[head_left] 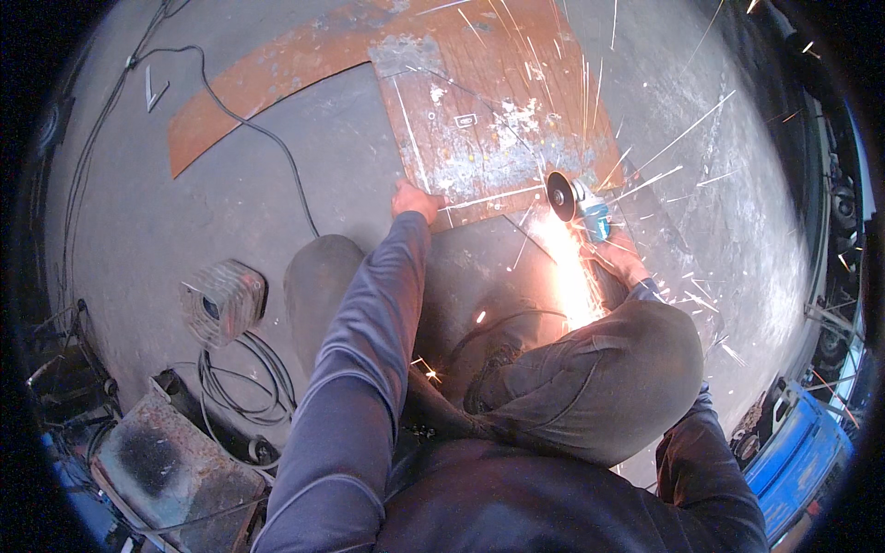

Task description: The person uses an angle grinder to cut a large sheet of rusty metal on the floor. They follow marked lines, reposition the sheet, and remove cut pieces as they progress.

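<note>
A rusty brown metal sheet (516, 138) with worn pale patches lies on the floor in front of me. White lines run along its left and near edges. My left hand (417, 201) is closed on its near left corner. In my right hand (620, 258) is a blue-green angle grinder (595, 219), gripped by its body. Its dark cutting disc (560, 195) stands at the sheet's near edge, toward the right corner. A bright stream of sparks pours from there toward my folded leg, and more sparks fly away across the sheet. Glare hides part of the disc's contact and some fingers.
A curved rusty strip (249, 83) extends left from the sheet. Black cable (277, 138) crosses the floor, and coiled cable (244, 382) lies by a ribbed metal block (221, 300). A stained metal box (166, 461) is at lower left. Blue metal (797, 452) stands at right.
</note>
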{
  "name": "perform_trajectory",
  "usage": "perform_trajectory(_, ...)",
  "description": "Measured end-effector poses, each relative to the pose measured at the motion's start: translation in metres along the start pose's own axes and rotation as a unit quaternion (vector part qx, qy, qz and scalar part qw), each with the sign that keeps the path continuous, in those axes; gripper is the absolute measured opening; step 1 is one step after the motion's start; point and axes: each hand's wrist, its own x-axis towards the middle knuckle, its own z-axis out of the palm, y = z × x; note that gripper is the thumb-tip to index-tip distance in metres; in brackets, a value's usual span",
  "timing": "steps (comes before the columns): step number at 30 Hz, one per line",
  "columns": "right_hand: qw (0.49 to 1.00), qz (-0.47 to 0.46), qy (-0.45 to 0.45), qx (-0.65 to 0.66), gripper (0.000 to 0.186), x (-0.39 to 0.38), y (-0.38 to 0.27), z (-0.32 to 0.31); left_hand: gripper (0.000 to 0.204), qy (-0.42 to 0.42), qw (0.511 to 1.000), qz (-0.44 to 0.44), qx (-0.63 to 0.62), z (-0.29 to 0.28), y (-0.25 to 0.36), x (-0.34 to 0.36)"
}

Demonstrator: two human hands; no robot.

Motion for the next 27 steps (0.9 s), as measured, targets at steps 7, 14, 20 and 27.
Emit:
perform_trajectory(7,0.998,-0.049,-0.003,-0.035,0.082,-0.006,-0.010,-0.003,0.091,-0.005,1.000,-0.012,-0.018,-0.004,0.001,-0.003)
perform_trajectory(14,0.999,-0.002,0.008,0.040,0.086,-0.006,-0.014,0.003,0.095,-0.001,1.000,-0.010,-0.002,-0.005,-0.005,0.000)
perform_trajectory(20,0.995,-0.041,0.005,0.088,0.085,-0.006,-0.004,-0.004,0.098,0.003,1.000,0.006,0.019,0.005,-0.004,0.006)
perform_trajectory(27,0.997,-0.061,0.044,-0.008,0.085,-0.006,-0.007,0.003,0.095,0.015,1.000,0.018,0.019,0.006,-0.010,0.008)
